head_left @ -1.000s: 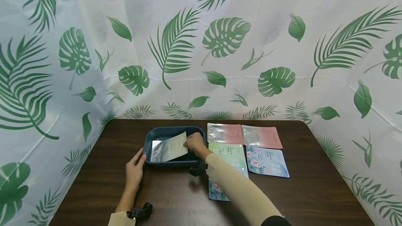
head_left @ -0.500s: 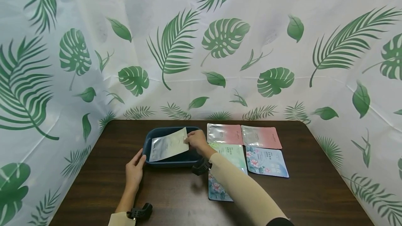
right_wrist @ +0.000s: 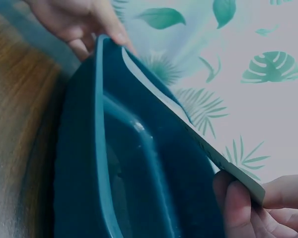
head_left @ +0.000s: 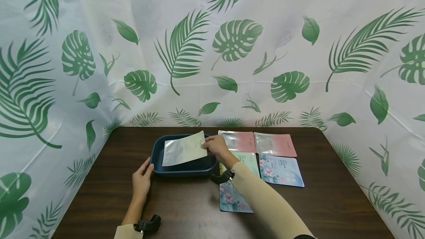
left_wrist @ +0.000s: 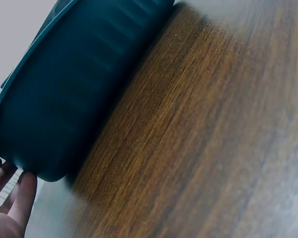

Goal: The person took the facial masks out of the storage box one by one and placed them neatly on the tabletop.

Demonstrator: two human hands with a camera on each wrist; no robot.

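My right hand pinches the right end of a pale yellow and silver sheet-mask packet. Tilted, the packet hangs over the dark blue plastic tray; the right wrist view shows thumb and fingers on either face of its edge. Beneath it, the tray's inside shows bare where visible. At the tray's left end, my left hand touches the outer wall with fairly straight fingers. The left wrist view has those fingertips against the tray's rounded corner.
Right of the tray lie two pink and silver packets, a green one partly under my right forearm, and two blue floral ones. A leaf-print cloth stands behind the brown table.
My right hand has drawn the yellow packet up and to the right, lifting it from inside the tray to above it. The left hand and the tray have stayed put.
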